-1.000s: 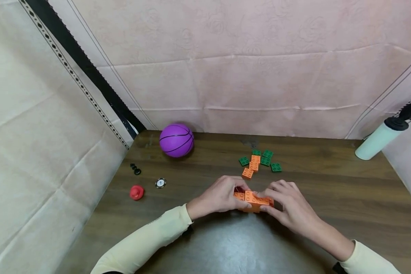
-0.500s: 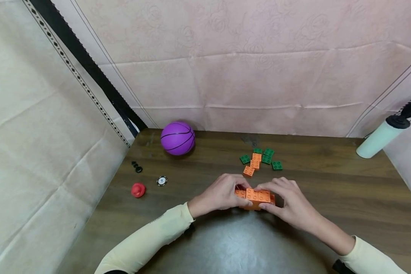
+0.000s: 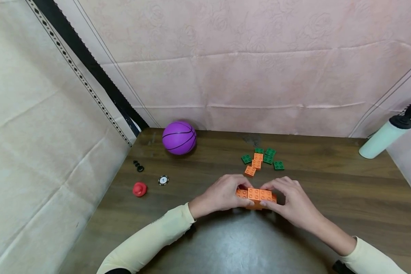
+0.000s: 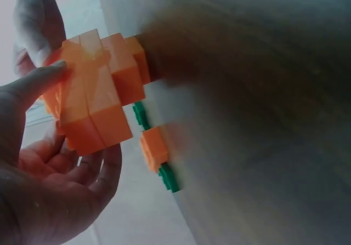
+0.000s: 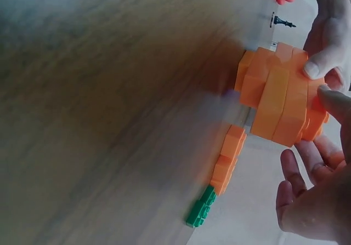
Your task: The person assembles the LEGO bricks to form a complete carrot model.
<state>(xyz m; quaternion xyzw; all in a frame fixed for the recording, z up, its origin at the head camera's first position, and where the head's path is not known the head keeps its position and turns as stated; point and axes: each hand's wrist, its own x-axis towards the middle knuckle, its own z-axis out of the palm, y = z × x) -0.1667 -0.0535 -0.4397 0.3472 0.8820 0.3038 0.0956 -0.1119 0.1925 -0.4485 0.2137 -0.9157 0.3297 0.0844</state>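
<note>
The left hand (image 3: pixel 222 193) and right hand (image 3: pixel 292 201) both pinch the orange stack (image 3: pixel 257 195) between thumb and fingers, at the near side of the bench (image 3: pixel 205 165). Loose bricks (image 3: pixel 256 164) lie just beyond, the ball (image 3: pixel 179 137) far left, the bottle (image 3: pixel 381 140) far right.

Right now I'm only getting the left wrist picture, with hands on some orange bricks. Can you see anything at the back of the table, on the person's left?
Observer: Yes, a purple ball with black lines.
Visitor: Fun! And far over to the right?
Observer: A mint-coloured bottle with a black lid, well past the right hand.
Visitor: I can make out one loose orange brick. Is that all?
Observer: No, the head view shows three loose orange bricks, beyond the orange build in the hands.
</note>
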